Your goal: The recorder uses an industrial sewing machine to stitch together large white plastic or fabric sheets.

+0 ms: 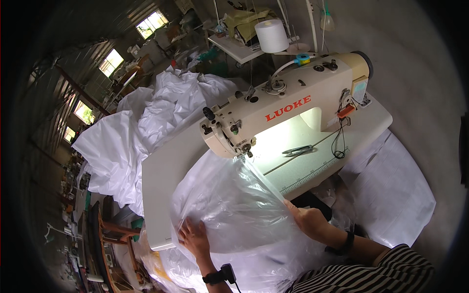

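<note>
One sheet (229, 195) is spread at lower centre, its edge apparently pinched by the right hand (312, 223), while the left hand (196, 239) is laid on it, fingers loosely spread. Were it pulled unevenly, slack folds could be caught beneath the machine (293, 90), upper right of centre.

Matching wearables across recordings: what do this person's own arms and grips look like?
Left grip and right grip: bare, no gloves. Left wrist: black band carrying a boxy black module with a dark cable. Right wrist: black wristband. Right sleeve: black-and-white striped, forearm bare below it. Left sleeve isn't visible.
</note>
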`<state>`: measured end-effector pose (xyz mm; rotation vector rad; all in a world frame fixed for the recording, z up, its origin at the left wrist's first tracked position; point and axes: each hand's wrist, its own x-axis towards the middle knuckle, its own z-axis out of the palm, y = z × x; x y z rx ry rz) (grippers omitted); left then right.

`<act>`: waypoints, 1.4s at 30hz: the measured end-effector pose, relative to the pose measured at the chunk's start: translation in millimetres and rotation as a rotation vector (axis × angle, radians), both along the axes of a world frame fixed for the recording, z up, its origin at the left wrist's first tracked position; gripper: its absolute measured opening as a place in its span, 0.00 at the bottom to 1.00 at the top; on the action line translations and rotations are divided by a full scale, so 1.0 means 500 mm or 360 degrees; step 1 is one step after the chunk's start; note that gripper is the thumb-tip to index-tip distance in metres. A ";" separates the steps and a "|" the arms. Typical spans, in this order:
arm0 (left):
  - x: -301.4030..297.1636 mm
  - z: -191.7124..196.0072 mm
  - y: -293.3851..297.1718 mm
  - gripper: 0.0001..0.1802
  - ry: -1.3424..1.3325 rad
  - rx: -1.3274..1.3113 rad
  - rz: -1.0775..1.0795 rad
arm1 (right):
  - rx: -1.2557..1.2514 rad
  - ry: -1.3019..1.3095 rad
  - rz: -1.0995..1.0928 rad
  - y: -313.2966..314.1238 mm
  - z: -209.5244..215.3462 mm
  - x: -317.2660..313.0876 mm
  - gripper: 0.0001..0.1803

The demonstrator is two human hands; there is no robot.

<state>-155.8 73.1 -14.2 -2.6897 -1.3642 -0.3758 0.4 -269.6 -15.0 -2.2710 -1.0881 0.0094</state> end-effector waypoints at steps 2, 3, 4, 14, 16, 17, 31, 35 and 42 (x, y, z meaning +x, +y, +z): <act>-0.012 -0.020 0.046 0.31 -0.0074 0.0031 -0.0164 | -0.0204 -0.0181 0.0023 0.002 0.005 -0.013 0.32; -0.028 -0.025 0.079 0.32 -0.0119 0.0075 -0.0301 | -0.0194 -0.0185 0.0055 0.024 0.006 -0.021 0.32; -0.012 -0.005 0.093 0.32 -0.0131 -0.0072 -0.0384 | -0.0303 -0.0184 0.0110 0.033 0.021 -0.025 0.31; 0.162 -0.017 0.288 0.30 -0.0206 -0.0099 -0.0674 | -0.0371 -0.0213 0.0030 0.186 0.036 0.084 0.27; 0.182 -0.022 0.325 0.29 -0.0273 -0.0182 -0.0688 | -0.0353 -0.0136 -0.0005 0.206 0.037 0.111 0.28; 0.182 -0.023 0.351 0.30 -0.0276 -0.0169 -0.0726 | -0.0323 -0.0070 -0.0023 0.214 0.039 0.114 0.28; -0.075 0.025 0.152 0.33 0.0017 -0.0043 -0.1174 | 0.0097 0.2054 0.0426 -0.070 -0.084 -0.003 0.12; -0.187 0.023 0.225 0.34 0.0100 -0.0001 -0.0462 | 0.0461 0.1971 0.0276 -0.111 -0.122 -0.028 0.17; -0.014 0.112 -0.219 0.31 0.0292 -0.0339 -0.1536 | 0.0535 0.2072 0.0535 -0.113 -0.166 -0.060 0.18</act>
